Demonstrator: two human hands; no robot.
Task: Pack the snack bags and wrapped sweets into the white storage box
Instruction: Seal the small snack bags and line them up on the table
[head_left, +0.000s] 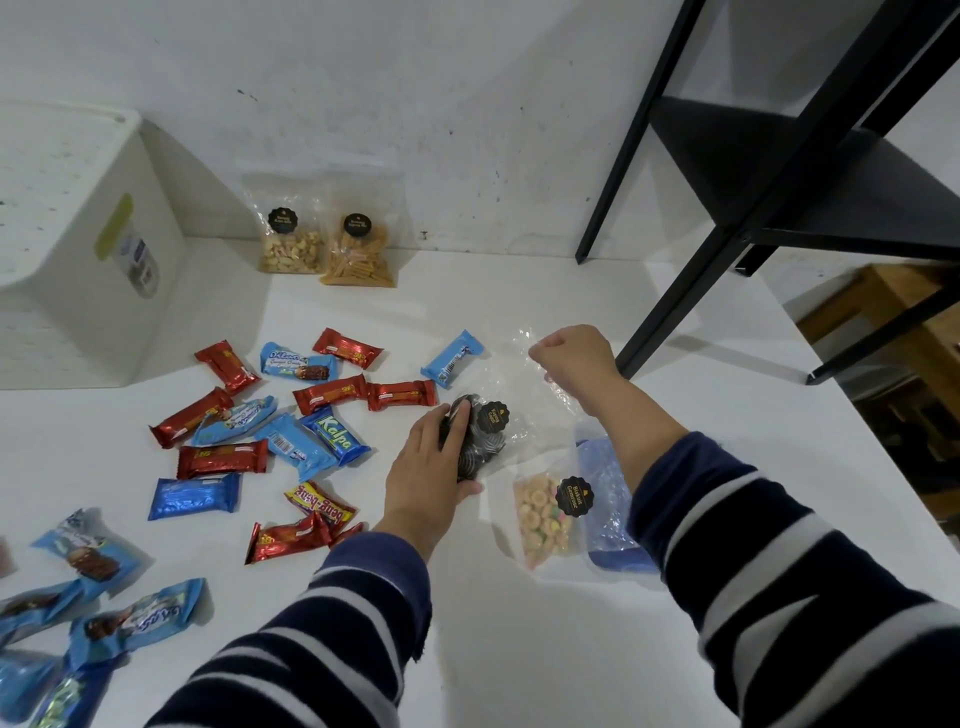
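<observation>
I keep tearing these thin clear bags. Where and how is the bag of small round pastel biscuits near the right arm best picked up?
Probably around the filled lower part of the biscuit bag, fingers coming down from above across its width. It lies flat on the table with the biscuits bunched at that end, so the weight sits there. The empty film at its far end lies partly under the right forearm and looks likelier to stretch or tear.

Matt white tabletop (519, 649); glossy foil sweet wrappers (223, 460); clear crinkled plastic snack bag (524, 395); perforated matt plastic storage box (67, 218); matt black metal shelf frame (691, 270).

The white storage box (78, 234) and blue wrapped sweets (31, 680) run off the left edge.
</observation>
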